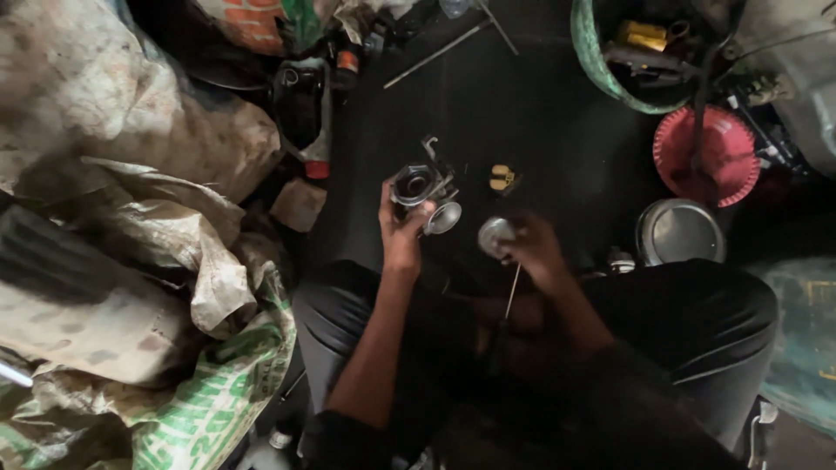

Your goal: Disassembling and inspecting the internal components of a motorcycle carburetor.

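left hand (401,228) raised over the dark floor (522,113), fingers (386,193) clenched around a grey metal engine part (416,184) with a round bore, held upright above the lap; small shiny cup (443,218) hanging just beneath it. right hand (533,248) near, blurred, fingers pinching a small round silvery piece (494,233); thin rod (513,292) below. small yellow part (502,177) on the floor just beyond. 1 pile of worn woven sacks (131,218) at the left, lowest one printed green. green basket (601,61) of tools, red round disc (707,155), round steel lid (680,231) at the right.
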